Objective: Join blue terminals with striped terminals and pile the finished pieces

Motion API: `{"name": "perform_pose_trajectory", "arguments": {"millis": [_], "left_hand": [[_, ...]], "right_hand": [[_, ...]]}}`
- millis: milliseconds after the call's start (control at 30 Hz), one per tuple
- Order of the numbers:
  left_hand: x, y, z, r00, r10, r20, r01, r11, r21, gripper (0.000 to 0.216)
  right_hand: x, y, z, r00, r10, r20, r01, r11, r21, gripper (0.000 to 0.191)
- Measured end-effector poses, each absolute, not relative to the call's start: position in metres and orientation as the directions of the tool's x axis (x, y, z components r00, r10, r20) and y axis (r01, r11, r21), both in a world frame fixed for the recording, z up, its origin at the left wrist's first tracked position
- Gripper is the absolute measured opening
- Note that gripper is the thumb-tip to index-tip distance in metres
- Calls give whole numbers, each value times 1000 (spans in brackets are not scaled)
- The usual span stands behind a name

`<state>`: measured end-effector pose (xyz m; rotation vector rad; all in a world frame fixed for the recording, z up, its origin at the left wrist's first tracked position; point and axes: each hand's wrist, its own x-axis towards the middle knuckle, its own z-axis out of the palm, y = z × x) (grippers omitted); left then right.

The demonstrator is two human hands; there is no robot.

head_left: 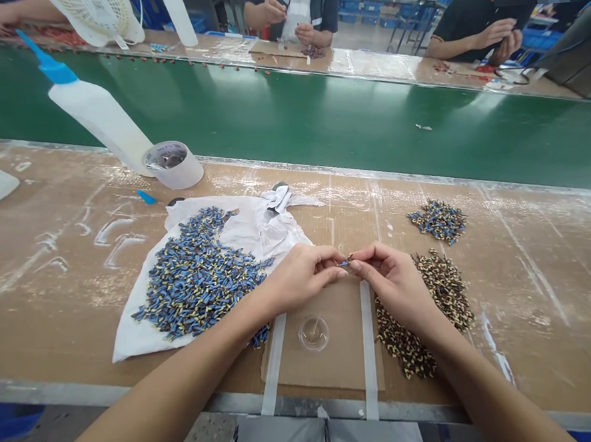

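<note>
My left hand (301, 274) and my right hand (392, 278) meet fingertip to fingertip above a taped cardboard pad (328, 352). Both hands pinch one small blue part (345, 262) between them. To the left, a big heap of small blue and yellow parts (194, 280) lies on a white plastic sheet (256, 230). Under and beside my right wrist spreads a pile of dark and yellow pieces (442, 285). A smaller heap of blue parts (438, 220) sits further back on the right. A small clear round dish (313, 332) rests on the pad below my hands.
A white squeeze bottle with a blue nozzle (96, 110) leans by a roll of tape (174, 165) at the back left. A green conveyor belt (289, 121) runs across. Beyond it, other people's hands (304, 32) work at a far bench near a white fan (100, 16).
</note>
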<state>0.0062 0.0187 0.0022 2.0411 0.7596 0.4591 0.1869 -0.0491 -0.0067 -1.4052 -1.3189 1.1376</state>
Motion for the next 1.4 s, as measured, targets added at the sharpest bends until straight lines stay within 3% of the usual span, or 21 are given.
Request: {"name": "perform_pose_trajectory", "arguments": {"millis": [233,400,533,767,1000,1133,1200,1267,1400], "left_hand": [[8,18,-2,772,628,92,319,-509,800,25],[8,17,-4,773,623,120,322,-547,773,27],[10,18,-9,771,624,128,339,-572,747,27],[16,16,-16,758,645,94,430,-603,672,18],[18,17,-14,761,646,53,414,-547,728,20],[6,22,6,806,590,-49,337,-389,857,20],[-9,28,24,795,597,-108,326,-271,906,16],[-31,37,41,728,675,-120,386,-259,886,16],[-65,53,49,604,759,-243,694,-350,630,17]], "right_hand": [[188,-47,-7,46,997,-61,131,-67,-989,18],[191,-44,-8,-46,988,-151,95,-146,-985,23],[191,-43,-14,-90,987,-134,80,-127,-989,23],[187,-47,-20,-98,993,-73,206,-51,-977,22],[182,-46,-22,-82,995,-52,224,-32,-974,21],[184,-45,-10,-108,988,-113,164,-95,-982,22],[196,-43,-1,-60,995,-85,195,-72,-978,20],[219,-39,4,94,996,0,270,-26,-963,19],[280,-26,-6,472,863,180,494,-89,-865,20]]}}
